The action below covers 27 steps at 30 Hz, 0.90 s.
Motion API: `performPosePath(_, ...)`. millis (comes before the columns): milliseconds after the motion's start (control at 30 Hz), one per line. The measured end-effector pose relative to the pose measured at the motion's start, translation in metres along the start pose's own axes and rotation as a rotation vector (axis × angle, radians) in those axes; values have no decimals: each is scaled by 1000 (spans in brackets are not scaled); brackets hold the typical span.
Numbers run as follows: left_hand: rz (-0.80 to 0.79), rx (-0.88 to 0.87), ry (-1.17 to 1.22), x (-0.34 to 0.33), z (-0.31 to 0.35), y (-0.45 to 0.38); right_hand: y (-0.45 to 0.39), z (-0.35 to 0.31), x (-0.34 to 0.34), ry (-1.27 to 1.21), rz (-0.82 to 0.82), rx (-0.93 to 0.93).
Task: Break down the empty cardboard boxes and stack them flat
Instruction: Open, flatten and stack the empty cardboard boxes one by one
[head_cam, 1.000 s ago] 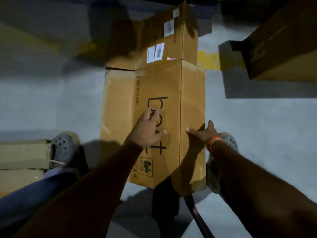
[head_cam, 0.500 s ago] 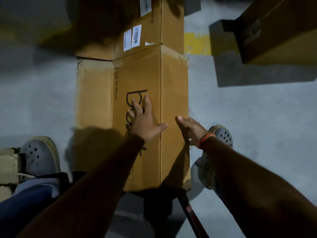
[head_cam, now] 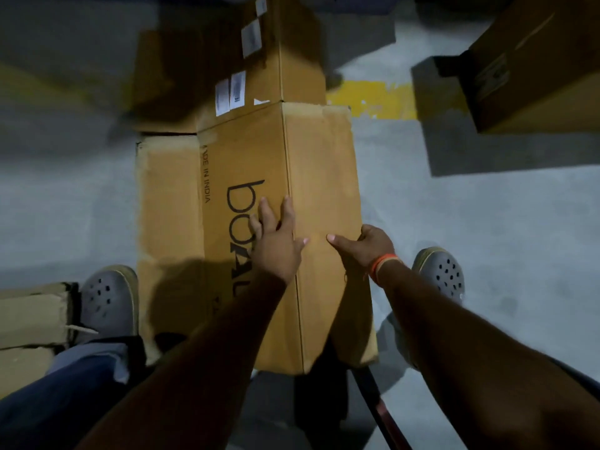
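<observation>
A long brown cardboard box [head_cam: 246, 164] printed with black letters lies on the grey floor between my feet. My left hand [head_cam: 279, 238] presses flat on its top panel beside the long fold, fingers straight over the lettering. My right hand [head_cam: 367, 245] holds the box's right edge: the thumb lies on the right panel and the fingers curl over the edge out of sight. Beyond the box's far end stands a second cardboard box [head_cam: 292, 60] with white labels, partly in shadow.
Flattened cardboard [head_cam: 29, 319] lies at the left edge by my left shoe [head_cam: 107, 300]. My right shoe [head_cam: 441, 271] stands just right of the box. Another cardboard box [head_cam: 535, 66] sits at the top right. A yellow floor mark [head_cam: 373, 99] shows behind.
My left hand has slid rightward on the top panel to the fold. My right hand has shifted to the box's right edge and curled over it. The view has shifted over the box.
</observation>
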<state>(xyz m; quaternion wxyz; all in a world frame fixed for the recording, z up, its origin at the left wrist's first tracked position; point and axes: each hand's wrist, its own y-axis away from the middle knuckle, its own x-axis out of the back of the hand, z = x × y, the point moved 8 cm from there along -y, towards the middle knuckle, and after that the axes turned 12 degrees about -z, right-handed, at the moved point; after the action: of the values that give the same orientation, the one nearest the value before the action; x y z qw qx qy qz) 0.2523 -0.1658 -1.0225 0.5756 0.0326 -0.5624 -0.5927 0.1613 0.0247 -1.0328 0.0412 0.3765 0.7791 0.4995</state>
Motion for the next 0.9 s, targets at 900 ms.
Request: performPosePath(900,-199,108,-138,-39,-87,-42,-52,15,8,126,77,-176)
